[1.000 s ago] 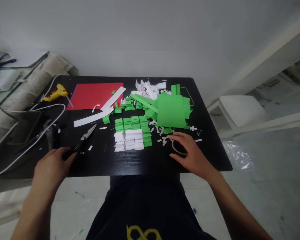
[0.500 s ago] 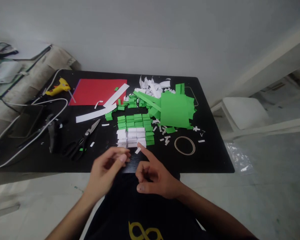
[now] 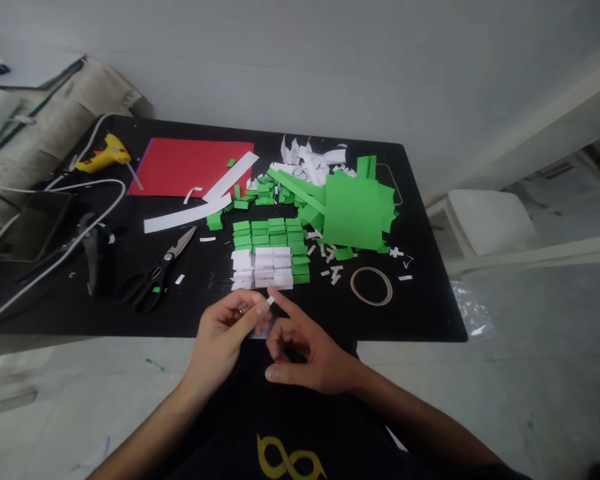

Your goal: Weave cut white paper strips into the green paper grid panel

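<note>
Between the thumb and fingers of my left hand [image 3: 230, 323] is a small white paper strip [image 3: 271, 301]. The index finger of my right hand [image 3: 313, 350] points at the strip, its tip touching or almost touching it, while the other fingers are loosely bent and apart. Just beyond both hands lie rows of folded white paper pieces [image 3: 264, 261], with rows of folded green paper pieces [image 3: 270, 231] behind and to their right.
Scissors [image 3: 166, 263], a yellow glue gun [image 3: 104, 153] and a white cable [image 3: 97, 223] lie to the left. Red paper [image 3: 185, 163] is at the back. Green sheets [image 3: 355, 210], white scraps [image 3: 310, 163] and a tape ring [image 3: 354, 285] are on the right of the black table [image 3: 420, 313].
My left hand has moved right and closed on the white paper strip, which was at my right index fingertip before. The view has shifted slightly.
</note>
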Available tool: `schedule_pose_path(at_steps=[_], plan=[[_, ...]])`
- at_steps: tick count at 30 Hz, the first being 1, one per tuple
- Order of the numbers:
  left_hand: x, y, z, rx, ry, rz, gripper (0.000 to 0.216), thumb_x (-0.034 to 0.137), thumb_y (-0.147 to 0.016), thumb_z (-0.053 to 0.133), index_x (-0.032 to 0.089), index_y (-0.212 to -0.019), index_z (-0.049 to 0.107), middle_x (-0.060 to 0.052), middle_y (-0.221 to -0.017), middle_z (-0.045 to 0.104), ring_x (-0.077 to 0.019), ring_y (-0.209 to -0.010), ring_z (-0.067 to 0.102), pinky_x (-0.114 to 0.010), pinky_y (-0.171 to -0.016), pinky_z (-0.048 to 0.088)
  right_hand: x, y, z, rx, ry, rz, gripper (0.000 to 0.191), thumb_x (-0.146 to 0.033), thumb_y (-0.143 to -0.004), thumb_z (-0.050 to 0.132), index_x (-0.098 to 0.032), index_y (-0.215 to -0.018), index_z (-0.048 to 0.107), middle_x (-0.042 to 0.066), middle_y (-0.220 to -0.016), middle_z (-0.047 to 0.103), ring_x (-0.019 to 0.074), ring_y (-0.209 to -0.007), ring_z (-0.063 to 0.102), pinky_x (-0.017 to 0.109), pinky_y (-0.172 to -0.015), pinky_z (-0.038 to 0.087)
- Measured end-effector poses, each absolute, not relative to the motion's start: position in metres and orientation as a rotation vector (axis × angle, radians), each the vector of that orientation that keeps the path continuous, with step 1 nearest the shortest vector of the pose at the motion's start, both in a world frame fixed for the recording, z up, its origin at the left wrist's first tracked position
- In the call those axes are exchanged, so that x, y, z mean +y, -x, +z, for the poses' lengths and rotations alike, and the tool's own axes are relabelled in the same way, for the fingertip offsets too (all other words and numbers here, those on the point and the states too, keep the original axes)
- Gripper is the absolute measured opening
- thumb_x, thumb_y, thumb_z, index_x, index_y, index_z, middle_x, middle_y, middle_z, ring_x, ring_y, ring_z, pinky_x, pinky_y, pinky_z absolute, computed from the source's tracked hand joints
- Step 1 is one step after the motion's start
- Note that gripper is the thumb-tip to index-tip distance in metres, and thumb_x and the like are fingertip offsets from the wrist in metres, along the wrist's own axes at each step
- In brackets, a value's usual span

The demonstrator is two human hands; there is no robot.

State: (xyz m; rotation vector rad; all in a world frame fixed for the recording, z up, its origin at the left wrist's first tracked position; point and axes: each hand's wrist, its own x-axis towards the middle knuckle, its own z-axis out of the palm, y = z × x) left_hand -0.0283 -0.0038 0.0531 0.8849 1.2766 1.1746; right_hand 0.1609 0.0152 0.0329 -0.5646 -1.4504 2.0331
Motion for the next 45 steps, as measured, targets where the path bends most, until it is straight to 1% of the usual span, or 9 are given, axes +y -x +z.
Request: schedule_pose_path(at_steps=[3, 7, 9, 12, 17, 25, 34, 38, 45], plan=[[-0.004, 0.034, 0.054, 1.287, -0.952, 1.134, 0.024, 0.038, -0.093, 0.075, 0.019, -0.079, 0.071, 0.001, -0.066, 0.064, -0.0103, -0.062, 0.057, -0.022, -0.062, 0.048, 0.024, -0.166, 0.033, -1.761, 0.752, 1.593, 0.079, -0.017, -0.093, 0.071, -0.037, -0.162, 0.039, -0.004, -0.091, 0.061, 0.0121, -0.076, 0.057, 0.031, -0.077, 0.053], [0.000, 0.046, 0.053, 1.378, -1.019, 1.091, 0.025, 0.040, -0.093, 0.074, 0.018, -0.080, 0.072, -0.001, -0.067, 0.065, -0.0118, -0.062, 0.059, -0.023, -0.060, 0.049, 0.048, -0.173, 0.029, -1.939, 0.998, 0.939, 0.060, -0.016, -0.100, 0.063, -0.030, -0.156, 0.049, 0.002, -0.096, 0.066, 0.0180, -0.089, 0.063, 0.038, -0.088, 0.057], [0.002, 0.051, 0.050, 1.410, -1.005, 1.114, 0.024, 0.040, -0.092, 0.074, 0.018, -0.082, 0.072, -0.001, -0.069, 0.066, -0.0123, -0.061, 0.059, -0.024, -0.059, 0.049, 0.060, -0.175, 0.027, -2.069, 1.034, 0.679, 0.043, -0.018, -0.101, 0.064, -0.026, -0.144, 0.062, 0.008, -0.109, 0.069, 0.0235, -0.104, 0.064, 0.044, -0.094, 0.057], [0.006, 0.054, 0.044, 1.429, -0.974, 1.185, 0.023, 0.038, -0.091, 0.076, 0.018, -0.083, 0.071, -0.001, -0.071, 0.067, -0.0116, -0.061, 0.060, -0.024, -0.060, 0.050, 0.070, -0.175, 0.024, -2.244, 1.008, 0.483, 0.023, -0.021, -0.101, 0.066, -0.019, -0.123, 0.074, 0.014, -0.117, 0.068, 0.0280, -0.111, 0.061, 0.047, -0.096, 0.057], [0.008, 0.051, 0.040, 1.453, -1.015, 1.256, 0.023, 0.038, -0.093, 0.074, 0.017, -0.084, 0.070, -0.002, -0.075, 0.069, -0.0117, -0.064, 0.061, -0.025, -0.065, 0.053, 0.067, -0.175, 0.019, -2.366, 0.963, 0.406, 0.017, -0.020, -0.103, 0.063, -0.017, -0.111, 0.078, 0.013, -0.119, 0.071, 0.0276, -0.113, 0.061, 0.047, -0.100, 0.057], [0.003, 0.040, 0.033, 1.536, -1.270, 1.288, 0.012, 0.030, -0.096, 0.071, 0.019, -0.096, 0.070, -0.002, -0.086, 0.072, -0.0129, -0.076, 0.066, -0.025, -0.073, 0.056, 0.062, -0.175, 0.011, -2.366, 0.961, 0.377, 0.017, -0.016, -0.104, 0.060, -0.016, -0.107, 0.077, 0.012, -0.121, 0.076, 0.0261, -0.114, 0.063, 0.045, -0.104, 0.054], [0.006, 0.039, 0.028, 1.596, -1.652, 1.234, 0.002, 0.021, -0.097, 0.067, 0.020, -0.098, 0.069, -0.005, -0.103, 0.074, -0.0168, -0.092, 0.069, -0.028, -0.075, 0.055, 0.066, -0.174, 0.011, -2.370, 0.962, 0.393, 0.021, -0.015, -0.107, 0.055, -0.015, -0.118, 0.073, 0.011, -0.118, 0.076, 0.0252, -0.112, 0.065, 0.043, -0.102, 0.054], [0.009, 0.042, 0.027, 1.589, -1.882, 1.129, 0.008, 0.021, -0.097, 0.067, 0.021, -0.104, 0.070, -0.009, -0.115, 0.077, -0.0172, -0.089, 0.073, -0.028, -0.072, 0.057, 0.073, -0.174, 0.013, -2.411, 0.944, 0.408, 0.025, -0.014, -0.107, 0.052, -0.015, -0.122, 0.072, 0.012, -0.117, 0.076, 0.0255, -0.110, 0.065, 0.043, -0.100, 0.054], [0.012, 0.050, 0.015, 1.533, -2.086, 0.908, 0.012, 0.021, -0.101, 0.058, 0.022, -0.105, 0.070, -0.008, -0.119, 0.080, -0.0206, -0.109, 0.077, -0.033, -0.096, 0.061, 0.076, -0.178, 0.015, -2.468, 0.905, 0.405, 0.026, -0.012, -0.107, 0.051, -0.014, -0.118, 0.074, 0.013, -0.116, 0.075, 0.0251, -0.108, 0.064, 0.043, -0.098, 0.054]])
